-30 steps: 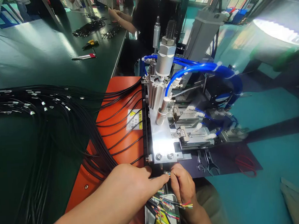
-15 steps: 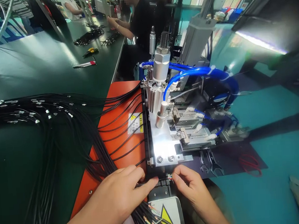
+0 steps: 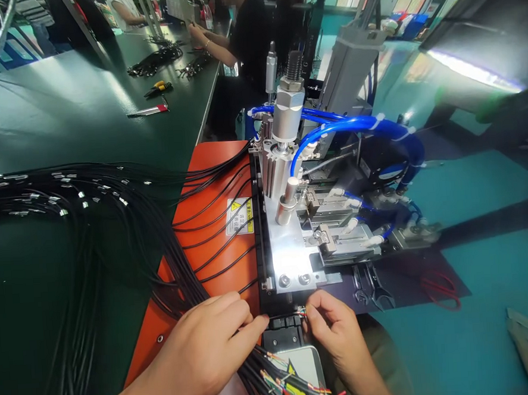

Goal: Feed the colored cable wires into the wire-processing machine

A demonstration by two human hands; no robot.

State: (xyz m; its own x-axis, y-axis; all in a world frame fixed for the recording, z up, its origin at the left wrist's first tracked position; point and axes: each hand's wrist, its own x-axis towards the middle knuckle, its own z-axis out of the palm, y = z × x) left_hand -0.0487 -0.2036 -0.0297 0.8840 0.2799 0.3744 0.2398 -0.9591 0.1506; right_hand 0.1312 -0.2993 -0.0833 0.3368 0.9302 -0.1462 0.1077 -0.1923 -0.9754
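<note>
Between my two hands, a black cable (image 3: 278,317) lies across a black slotted block (image 3: 282,333) at the near end of the metal machine (image 3: 289,243). My left hand (image 3: 219,337) is closed with thumb and fingers on the cable's sheathed part. At its stripped end, my right hand (image 3: 332,321) pinches the thin coloured wires (image 3: 302,312). Below my left hand, a bundle of black cables (image 3: 261,370) ends in bare coloured wires over a box with a yellow warning sign (image 3: 296,392). Several black cables run across the orange plate (image 3: 210,195) into the machine.
Long black cables with metal-tipped ends (image 3: 66,186) cover the dark green table (image 3: 24,295) on the left. Pliers (image 3: 159,88) and a red-handled tool (image 3: 151,111) lie farther back. Wrenches (image 3: 372,289) and red scissors (image 3: 442,288) are at right. Blue air hoses (image 3: 353,123) arch over the machine. A co-worker (image 3: 247,37) sits behind.
My left hand has slid slightly left along the cable, showing more of it and the block. The bundle's coloured wire ends have shifted to the right. My right hand stays at the wires.
</note>
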